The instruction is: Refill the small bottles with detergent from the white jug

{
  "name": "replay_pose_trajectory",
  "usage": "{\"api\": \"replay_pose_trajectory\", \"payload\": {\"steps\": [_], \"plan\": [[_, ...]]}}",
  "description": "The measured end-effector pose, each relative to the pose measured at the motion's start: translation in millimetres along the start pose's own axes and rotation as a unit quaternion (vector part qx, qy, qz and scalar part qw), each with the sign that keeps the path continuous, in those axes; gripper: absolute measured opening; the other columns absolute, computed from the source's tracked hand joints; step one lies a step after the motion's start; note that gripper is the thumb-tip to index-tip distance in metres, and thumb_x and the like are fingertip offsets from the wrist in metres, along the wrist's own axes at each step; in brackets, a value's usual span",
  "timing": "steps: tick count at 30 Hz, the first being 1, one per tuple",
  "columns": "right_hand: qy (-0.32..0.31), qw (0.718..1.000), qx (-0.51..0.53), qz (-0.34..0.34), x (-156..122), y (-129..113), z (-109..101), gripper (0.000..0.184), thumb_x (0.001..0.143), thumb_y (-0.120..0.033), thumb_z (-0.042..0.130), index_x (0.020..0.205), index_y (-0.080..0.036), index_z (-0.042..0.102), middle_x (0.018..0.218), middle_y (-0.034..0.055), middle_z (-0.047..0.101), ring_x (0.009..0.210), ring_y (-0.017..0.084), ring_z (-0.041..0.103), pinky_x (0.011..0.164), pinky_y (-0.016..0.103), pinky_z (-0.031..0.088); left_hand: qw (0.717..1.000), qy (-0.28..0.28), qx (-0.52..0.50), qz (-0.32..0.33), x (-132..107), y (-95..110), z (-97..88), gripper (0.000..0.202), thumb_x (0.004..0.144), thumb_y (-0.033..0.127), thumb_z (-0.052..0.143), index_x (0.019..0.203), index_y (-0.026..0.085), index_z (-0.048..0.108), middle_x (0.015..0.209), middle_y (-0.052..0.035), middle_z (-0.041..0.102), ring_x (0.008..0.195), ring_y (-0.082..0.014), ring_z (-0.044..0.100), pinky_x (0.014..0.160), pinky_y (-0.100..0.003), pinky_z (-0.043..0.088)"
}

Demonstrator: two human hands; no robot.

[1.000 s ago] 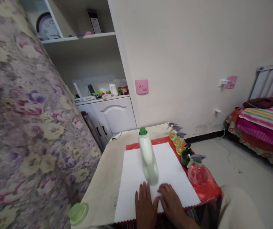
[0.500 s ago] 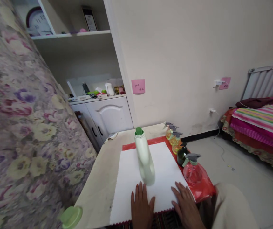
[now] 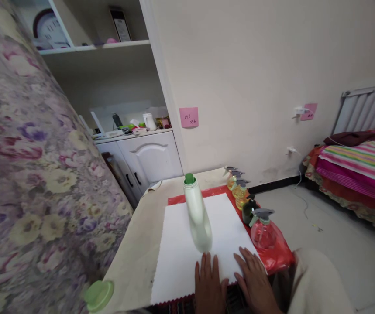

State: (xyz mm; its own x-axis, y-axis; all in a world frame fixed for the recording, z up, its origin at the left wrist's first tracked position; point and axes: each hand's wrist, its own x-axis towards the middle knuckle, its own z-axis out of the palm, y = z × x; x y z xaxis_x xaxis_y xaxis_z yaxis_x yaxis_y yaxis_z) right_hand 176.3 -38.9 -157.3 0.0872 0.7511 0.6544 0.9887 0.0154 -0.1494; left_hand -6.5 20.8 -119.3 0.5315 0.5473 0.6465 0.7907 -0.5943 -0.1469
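A pale green plastic jug (image 3: 197, 218) with a side handle stands on a white sheet (image 3: 174, 261) with a zigzag edge. Its darker green spout (image 3: 190, 178) shows at the top, uncapped. My left hand (image 3: 209, 279) lies flat on the sheet just in front of the jug's base, fingers stretched and holding nothing. To its right, my right hand (image 3: 254, 274) rests with fingers spread by the sheet's front right corner, also holding nothing. A light green cap (image 3: 99, 295) sits at the table's front left edge, apart from both hands.
Along the right edge, on red plastic (image 3: 280, 253), stand a pink spray bottle (image 3: 263, 234), a dark green pump bottle (image 3: 248, 212) and several yellowish spray bottles (image 3: 241, 199). A floral curtain (image 3: 43, 174) hangs at left. Behind are a white cabinet (image 3: 156, 152) and a wall.
My left hand has slid to the right along the sheet, closer to my right hand. The right hand and the jug have stayed in place; the view has shifted slightly.
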Motion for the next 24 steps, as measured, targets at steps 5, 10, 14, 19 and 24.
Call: {"api": "replay_pose_trajectory", "payload": {"steps": [5,10,14,19,24], "plan": [[-0.008,1.000,-0.002,-0.002,0.6,-0.2,-1.8,0.048,0.092,-0.040,0.052,0.137,-0.025,0.046,0.142,0.0107,0.053,0.129,0.029,0.049,0.102,0.048,0.043,0.999,-0.020,-0.001,0.026,-0.1,-0.9,2.3,0.053,0.084,0.029,0.055,0.137,0.023,0.049,0.139,-0.0079,0.056,0.129,-0.0265,0.048,0.102,-0.045,0.040],[-0.018,1.000,0.010,0.013,0.4,-1.1,-2.2,0.049,0.092,-0.040,0.052,0.138,-0.025,0.046,0.144,0.0104,0.051,0.131,0.029,0.047,0.104,0.048,0.041,0.999,-0.048,0.010,0.022,0.0,-0.2,-1.7,0.057,0.084,0.026,0.056,0.139,0.024,0.046,0.143,-0.0067,0.053,0.132,-0.0261,0.046,0.105,-0.045,0.039],[-0.025,0.999,0.012,0.020,1.1,-2.2,-2.6,0.049,0.092,-0.041,0.052,0.138,-0.026,0.046,0.145,0.0103,0.050,0.132,0.030,0.047,0.104,0.049,0.041,0.998,-0.055,0.015,0.017,1.1,1.4,-3.3,0.056,0.083,0.023,0.056,0.138,0.024,0.047,0.143,-0.0064,0.053,0.131,-0.0266,0.046,0.104,-0.046,0.040],[-0.032,0.999,0.019,0.028,1.6,-2.7,-3.8,0.047,0.093,-0.039,0.051,0.138,-0.027,0.047,0.144,0.0096,0.050,0.132,0.030,0.047,0.104,0.049,0.042,0.999,-0.042,0.008,0.019,1.5,1.0,-1.7,0.055,0.083,0.021,0.055,0.138,0.023,0.048,0.142,-0.0054,0.054,0.130,-0.0258,0.047,0.104,-0.046,0.040],[-0.037,0.999,0.019,0.027,3.7,-3.3,-2.7,0.045,0.093,-0.037,0.052,0.136,-0.026,0.048,0.144,0.0109,0.050,0.132,0.030,0.047,0.104,0.050,0.042,0.999,-0.038,0.000,0.016,3.4,1.9,-2.4,0.055,0.083,0.021,0.056,0.137,0.022,0.049,0.142,-0.0061,0.054,0.131,-0.0264,0.047,0.104,-0.046,0.039]]}}
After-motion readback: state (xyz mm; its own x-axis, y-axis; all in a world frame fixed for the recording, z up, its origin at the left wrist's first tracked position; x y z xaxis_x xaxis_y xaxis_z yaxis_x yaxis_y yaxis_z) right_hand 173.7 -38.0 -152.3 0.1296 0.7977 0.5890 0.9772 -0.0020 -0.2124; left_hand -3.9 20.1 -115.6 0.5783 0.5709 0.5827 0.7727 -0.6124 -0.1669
